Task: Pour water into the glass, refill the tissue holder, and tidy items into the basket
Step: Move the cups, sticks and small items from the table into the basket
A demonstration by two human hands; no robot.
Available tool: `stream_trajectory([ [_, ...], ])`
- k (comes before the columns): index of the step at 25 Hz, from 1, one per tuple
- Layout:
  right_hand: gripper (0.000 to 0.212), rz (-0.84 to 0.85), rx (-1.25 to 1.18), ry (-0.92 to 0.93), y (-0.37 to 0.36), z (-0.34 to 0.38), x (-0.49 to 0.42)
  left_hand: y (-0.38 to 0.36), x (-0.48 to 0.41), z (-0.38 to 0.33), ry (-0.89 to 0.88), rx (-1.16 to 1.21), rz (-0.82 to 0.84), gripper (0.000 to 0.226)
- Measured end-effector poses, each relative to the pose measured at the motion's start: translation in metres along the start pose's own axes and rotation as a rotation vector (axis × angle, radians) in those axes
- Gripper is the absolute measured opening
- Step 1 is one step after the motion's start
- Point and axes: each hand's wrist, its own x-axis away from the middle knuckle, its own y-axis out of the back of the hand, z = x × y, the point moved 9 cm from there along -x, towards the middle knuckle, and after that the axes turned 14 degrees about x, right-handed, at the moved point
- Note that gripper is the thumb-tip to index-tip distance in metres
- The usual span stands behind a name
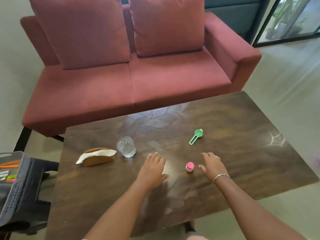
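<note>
A dark table (233, 167) stands before a red sofa (131, 87). At centre left the glass (126, 147) stands just beside the tissue holder (99, 161), which holds a white tissue (94, 154). A green scoop (196, 136) lies to the upper right of the glass. The basket (16, 191) at the left edge holds pens (9, 164). The left hand (153, 168) is spread open over the table, and the right hand (212, 166) is open just beside a pink-capped bottle (189, 167).

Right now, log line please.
left hand open over table | right hand open beside pink-capped bottle | glass upright | tissue in holder

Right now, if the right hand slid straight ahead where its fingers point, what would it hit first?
Probably the green scoop, lying on the table beyond the right hand, with only bare wood between. The pink-capped bottle sits off to the side, by the thumb.
</note>
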Motion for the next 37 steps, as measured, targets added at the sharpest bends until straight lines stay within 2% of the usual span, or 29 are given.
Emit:
stream_trajectory([
  [3,0.041,0.101,-0.082,-0.1,-0.012,-0.034,-0.042,-0.019,-0.043,-0.022,0.001,0.003,0.079,0.059],
  [7,0.033,0.222,-0.413,-0.262,-0.037,-0.067,-0.108,-0.055,-0.099,-0.045,0.003,0.067,0.194,0.062],
  [10,0.012,0.311,-0.68,-0.383,-0.064,-0.073,-0.143,-0.088,-0.118,-0.054,0.018,0.07,0.297,0.056],
  [14,0.026,0.373,-0.876,-0.523,-0.111,-0.076,-0.184,-0.119,-0.132,-0.054,-0.042,0.005,0.365,0.051],
  [18,0.028,0.392,-0.888,-0.615,-0.141,-0.072,-0.214,-0.14,-0.141,-0.054,-0.122,-0.071,0.427,0.038],
  [20,0.03,0.374,-0.89,-0.651,-0.151,-0.069,-0.225,-0.15,-0.14,-0.061,-0.219,-0.118,0.447,0.032],
  [22,0.038,0.358,-0.897,-0.681,-0.153,-0.064,-0.229,-0.16,-0.134,-0.062,-0.296,-0.143,0.508,0.018],
  [24,0.046,0.35,-0.853,-0.71,-0.15,-0.059,-0.229,-0.164,-0.133,-0.059,-0.315,-0.139,0.469,0.018],
  [27,0.042,0.337,-0.768,-0.754,-0.146,-0.06,-0.231,-0.167,-0.134,-0.05,-0.147,-0.039,0.499,0.036],
  [30,0.036,0.343,-0.773,-0.749,-0.156,-0.057,-0.232,-0.149,-0.133,-0.039,-0.011,-0.002,0.354,0.04],
  [32,0.035,0.336,-0.772,-0.745,-0.159,-0.056,-0.232,-0.132,-0.124,-0.032,0.018,0.045,0.243,0.043],
  [34,0.032,0.332,-0.772,-0.724,-0.161,-0.053,-0.234,-0.125,-0.113,-0.026,0.011,0.049,0.223,0.048],
  [37,0.03,0.345,-0.784,-0.69,-0.153,-0.051,-0.231,-0.112,-0.099,-0.008,0.083,0.092,0.101,0.043],
])
